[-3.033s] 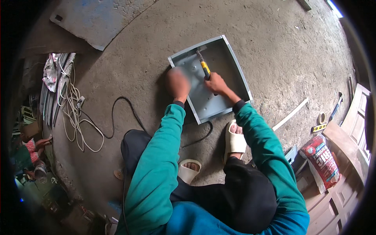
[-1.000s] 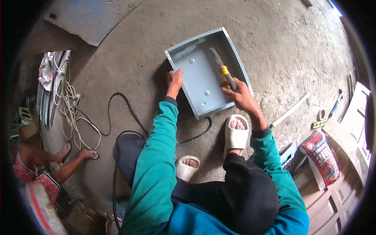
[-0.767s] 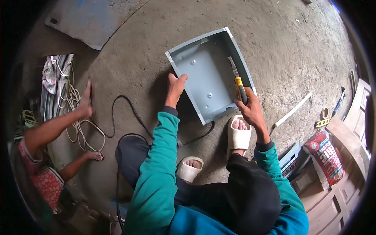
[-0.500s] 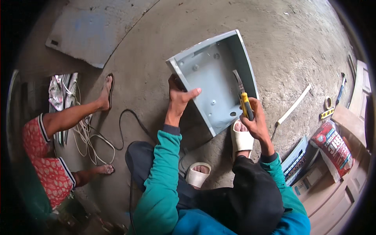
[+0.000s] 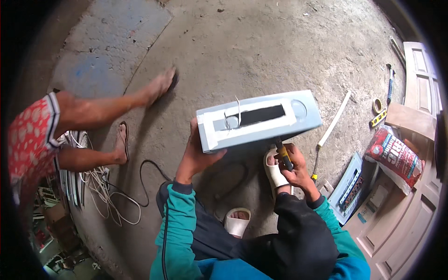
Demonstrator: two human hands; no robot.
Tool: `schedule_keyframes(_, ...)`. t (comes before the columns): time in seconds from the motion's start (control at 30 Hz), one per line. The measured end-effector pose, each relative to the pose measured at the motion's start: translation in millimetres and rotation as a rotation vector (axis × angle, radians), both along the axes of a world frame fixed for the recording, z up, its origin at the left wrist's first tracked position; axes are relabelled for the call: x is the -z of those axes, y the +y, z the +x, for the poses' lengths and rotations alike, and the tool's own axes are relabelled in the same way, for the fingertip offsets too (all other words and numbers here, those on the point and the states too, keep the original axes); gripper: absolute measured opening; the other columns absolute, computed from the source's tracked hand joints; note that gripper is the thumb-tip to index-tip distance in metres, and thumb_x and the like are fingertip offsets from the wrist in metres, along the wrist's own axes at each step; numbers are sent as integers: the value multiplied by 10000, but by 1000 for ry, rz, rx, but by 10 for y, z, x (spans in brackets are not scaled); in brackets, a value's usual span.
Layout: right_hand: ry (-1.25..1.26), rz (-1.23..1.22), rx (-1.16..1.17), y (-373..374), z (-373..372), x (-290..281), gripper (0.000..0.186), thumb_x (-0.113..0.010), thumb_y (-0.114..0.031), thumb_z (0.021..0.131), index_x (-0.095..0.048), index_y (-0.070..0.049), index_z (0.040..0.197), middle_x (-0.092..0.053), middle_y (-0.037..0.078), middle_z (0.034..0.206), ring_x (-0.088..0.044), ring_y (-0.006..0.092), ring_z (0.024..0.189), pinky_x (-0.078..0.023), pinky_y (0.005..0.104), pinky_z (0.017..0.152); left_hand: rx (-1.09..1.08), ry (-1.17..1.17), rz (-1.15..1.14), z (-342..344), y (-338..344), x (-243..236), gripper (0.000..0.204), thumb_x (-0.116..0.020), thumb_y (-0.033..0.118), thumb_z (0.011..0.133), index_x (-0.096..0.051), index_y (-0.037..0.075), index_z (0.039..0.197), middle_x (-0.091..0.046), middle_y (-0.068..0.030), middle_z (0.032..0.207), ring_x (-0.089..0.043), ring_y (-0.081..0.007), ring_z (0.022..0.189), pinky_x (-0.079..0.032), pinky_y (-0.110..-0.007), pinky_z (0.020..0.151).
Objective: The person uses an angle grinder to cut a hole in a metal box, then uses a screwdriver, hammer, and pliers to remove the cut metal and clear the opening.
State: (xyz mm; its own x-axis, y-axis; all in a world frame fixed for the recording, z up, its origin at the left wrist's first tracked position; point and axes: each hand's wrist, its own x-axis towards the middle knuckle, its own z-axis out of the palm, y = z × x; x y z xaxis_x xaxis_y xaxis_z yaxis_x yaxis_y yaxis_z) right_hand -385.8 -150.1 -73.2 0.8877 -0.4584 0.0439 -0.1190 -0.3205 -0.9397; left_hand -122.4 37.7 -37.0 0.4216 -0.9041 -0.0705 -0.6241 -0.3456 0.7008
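A light grey metal box (image 5: 305, 122) is held above the floor, its narrow side facing up. White tape (image 5: 275, 129) frames a long dark slot (image 5: 263, 114) in that side, and a thin curled strip (image 5: 239, 109) sticks up from the slot's left part. My left hand (image 5: 197, 158) grips the box at its left end, thumb along the lower edge. Below the box, my right hand (image 5: 297, 169) is closed around pliers (image 5: 283, 154) with yellow and black handles. The jaws of the pliers are hidden by the box.
At left, another person's legs (image 5: 105, 100) stand near coiled pale cable (image 5: 105, 205). On the right are a white strip (image 5: 335, 119), a tape roll (image 5: 377, 106), a yellow level (image 5: 378, 118), a hammer (image 5: 390, 84), a red bag (image 5: 394, 156), a grey panel (image 5: 347, 186) and wooden doors (image 5: 417, 224).
The box has turned from showing its hollow inside to showing its slotted side, and sits lower. The pliers have gone from inside the box to below it. The other person has stepped forward.
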Motion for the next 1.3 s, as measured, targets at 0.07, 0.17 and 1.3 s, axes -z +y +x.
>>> schedule_keyframes(0.07,0,9,-34,-4,-83,26,292,-585,-57,639,-634,12,919,-579,179,1038,-580,339,953,-452,388,836,118,-184,-55,19,65,9,727,-783,158,633,-453,78,1277,-425,-151,1267,-368,-363,1222,-365,-406,1018)
schedule_keyframes(0.17,10,-16,-71,26,-206,80,379,-604,-96,624,-653,10,985,-579,212,1120,-559,386,1028,-432,407,892,31,-116,-69,43,108,29,724,-781,117,636,-443,76,1275,-462,-139,1269,-431,-340,1209,-394,-386,1004)
schedule_keyframes(1.3,177,30,-337,39,-445,32,576,-604,-113,614,-591,0,1179,-511,217,1229,-490,389,1144,-369,448,991,-139,116,-238,-37,212,173,652,-725,145,745,-400,70,1305,-518,-160,1264,-547,-322,1151,-459,-396,947)
